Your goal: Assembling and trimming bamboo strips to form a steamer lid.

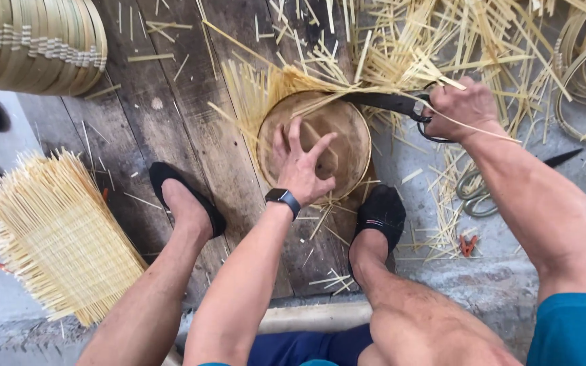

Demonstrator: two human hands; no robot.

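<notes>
Tan woven tray [347,135], black scissors [401,105]

Seen from beside the round bamboo tray [313,139], the left hand [301,166] presses down inside it with fingers spread, while the right hand [464,107], arm outstretched, is closed around scissor handles at its upper right rim.

Person's dress: black square-faced wristwatch [283,199] (left wrist), teal short sleeve [571,329], dark blue shorts [306,346], black slip-on shoes [381,213].
</notes>
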